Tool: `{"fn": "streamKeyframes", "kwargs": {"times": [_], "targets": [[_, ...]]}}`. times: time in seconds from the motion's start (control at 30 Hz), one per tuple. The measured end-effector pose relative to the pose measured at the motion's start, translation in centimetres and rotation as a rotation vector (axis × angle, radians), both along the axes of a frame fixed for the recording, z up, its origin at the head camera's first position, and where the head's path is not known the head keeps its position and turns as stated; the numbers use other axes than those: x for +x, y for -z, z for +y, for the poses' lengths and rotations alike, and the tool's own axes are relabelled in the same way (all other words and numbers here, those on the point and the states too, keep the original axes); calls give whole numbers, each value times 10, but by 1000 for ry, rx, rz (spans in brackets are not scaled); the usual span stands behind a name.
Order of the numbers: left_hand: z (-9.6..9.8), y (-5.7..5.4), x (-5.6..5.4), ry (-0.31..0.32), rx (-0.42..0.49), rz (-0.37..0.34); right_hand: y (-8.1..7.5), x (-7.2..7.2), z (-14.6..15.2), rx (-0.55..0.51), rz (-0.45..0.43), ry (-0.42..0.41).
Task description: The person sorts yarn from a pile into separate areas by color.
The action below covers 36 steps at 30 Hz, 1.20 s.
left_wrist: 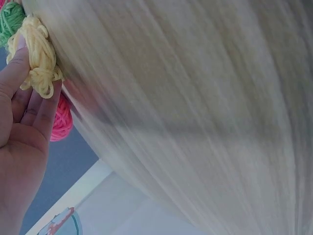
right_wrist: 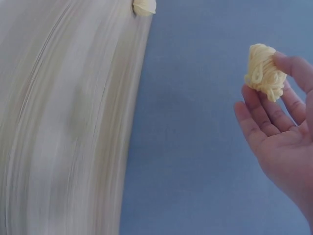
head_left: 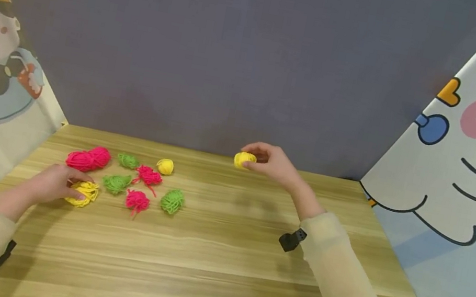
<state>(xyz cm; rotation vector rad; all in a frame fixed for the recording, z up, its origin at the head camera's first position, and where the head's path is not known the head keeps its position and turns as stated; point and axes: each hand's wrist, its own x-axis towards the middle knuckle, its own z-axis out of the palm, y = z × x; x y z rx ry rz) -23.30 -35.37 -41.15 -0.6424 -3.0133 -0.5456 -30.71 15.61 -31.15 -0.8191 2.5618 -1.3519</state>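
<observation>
My right hand [head_left: 274,164] pinches a small yellow yarn ball [head_left: 244,160] between thumb and fingers, held up above the back of the table. In the right wrist view that yellow yarn shows wound strands with a loop hanging at its side. At the left, my left hand [head_left: 54,184] grips a looser yellow yarn bundle [head_left: 85,194], thumb on one side and fingers on the other. A large pink yarn skein [head_left: 89,159] lies just behind the left hand. Close to its right are green yarn balls [head_left: 116,183] and pink ones [head_left: 137,201].
Another yellow yarn ball [head_left: 165,166] sits toward the back of the wooden table [head_left: 216,272]. A green yarn ball [head_left: 172,201] is the rightmost on the tabletop. A grey panel [head_left: 235,57] stands along the back edge, with cartoon-printed panels at both sides.
</observation>
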Motion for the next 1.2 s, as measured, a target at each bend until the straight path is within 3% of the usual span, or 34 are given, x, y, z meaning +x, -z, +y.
{"fn": "streamKeyframes", "kwargs": {"times": [0.6,0.93,1.2], "targets": [[0,-1,3,0,-2,11,0,13,72,-27,48,167],[4,-3,3,-9,10,7,12,18,110,-78,52,310],[6,-4,7,-22,-4,-5,28,15,127,-40,57,348]]}}
